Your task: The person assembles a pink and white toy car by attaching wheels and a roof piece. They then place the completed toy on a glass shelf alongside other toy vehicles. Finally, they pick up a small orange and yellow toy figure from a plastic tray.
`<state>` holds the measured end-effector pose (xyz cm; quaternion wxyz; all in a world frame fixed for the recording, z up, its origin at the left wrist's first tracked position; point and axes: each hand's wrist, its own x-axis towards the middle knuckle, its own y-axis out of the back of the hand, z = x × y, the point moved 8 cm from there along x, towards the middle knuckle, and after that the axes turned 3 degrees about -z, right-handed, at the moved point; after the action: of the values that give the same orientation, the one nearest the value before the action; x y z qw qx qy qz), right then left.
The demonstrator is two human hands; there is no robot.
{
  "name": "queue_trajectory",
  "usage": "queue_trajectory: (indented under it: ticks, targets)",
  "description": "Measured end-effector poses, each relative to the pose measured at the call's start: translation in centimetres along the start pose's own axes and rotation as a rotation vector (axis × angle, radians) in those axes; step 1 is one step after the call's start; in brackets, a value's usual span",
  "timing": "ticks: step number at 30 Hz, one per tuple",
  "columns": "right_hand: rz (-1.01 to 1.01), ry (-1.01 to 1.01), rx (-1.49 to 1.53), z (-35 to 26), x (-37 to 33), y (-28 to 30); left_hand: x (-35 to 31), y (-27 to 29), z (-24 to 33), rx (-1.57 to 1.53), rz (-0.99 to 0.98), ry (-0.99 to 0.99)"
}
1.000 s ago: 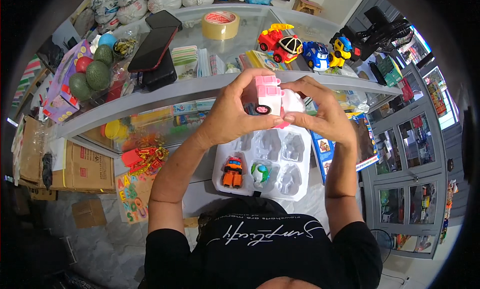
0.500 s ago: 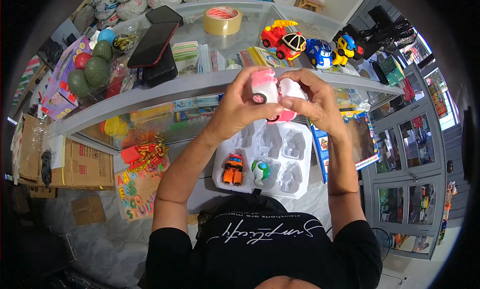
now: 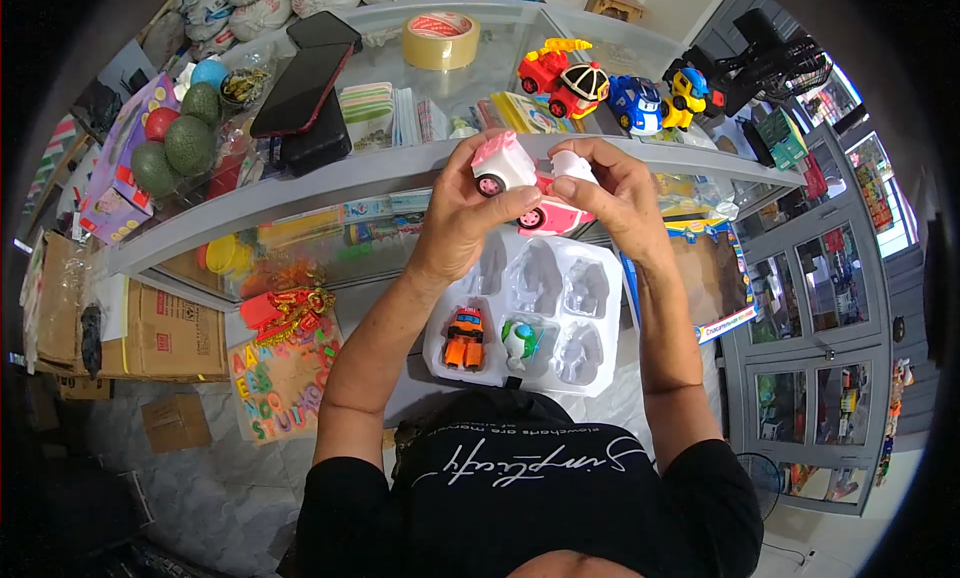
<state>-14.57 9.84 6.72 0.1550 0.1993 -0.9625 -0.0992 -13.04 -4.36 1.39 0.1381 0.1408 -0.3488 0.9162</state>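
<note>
Between my two hands is a pink and white toy car [image 3: 508,166], held above the near edge of the glass counter. My left hand [image 3: 462,206] is closed round its left part, thumb across the front by a pink wheel. On the other side my right hand [image 3: 622,193] grips the white right part, thumb bent against it. Below them lies a white plastic tray [image 3: 525,375] with moulded hollows. An orange toy car [image 3: 465,340] and a green and white toy [image 3: 521,344] sit in its near hollows; other hollows hold no toy.
On the counter [image 3: 400,163] stand red toy vehicles [image 3: 577,90], a blue car [image 3: 635,105], a yellow one [image 3: 686,98], a tape roll [image 3: 441,43] and a dark phone [image 3: 306,90]. An opened toy box [image 3: 715,278] leans right of the tray. Alphabet letters [image 3: 280,388] lie at left.
The toy car has turned in my hands: its left part has tilted and shifted left, and the pink underside part shows more. Both hands have moved slightly.
</note>
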Motion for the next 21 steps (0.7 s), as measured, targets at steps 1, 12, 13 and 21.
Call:
queue_trajectory:
  ticks: [1, 12, 13, 21]
  targets:
    - [-0.009, 0.009, 0.019, 0.2, 0.0, -0.1, 0.0, 0.1, 0.1, 0.018, 0.0, -0.004]
    - [-0.244, -0.128, -0.074, 0.9, -0.3, -0.1, 0.2, -0.9, 1.8, 0.316, -0.104, 0.146]
    - [-0.241, -0.119, -0.057, 0.9, -0.2, -0.1, 0.2, -1.0, 1.7, 0.31, -0.102, 0.147]
    - [-0.123, -0.074, -0.014, 0.6, 0.7, -0.2, 0.5, -0.3, 0.1, 0.136, -0.045, 0.114]
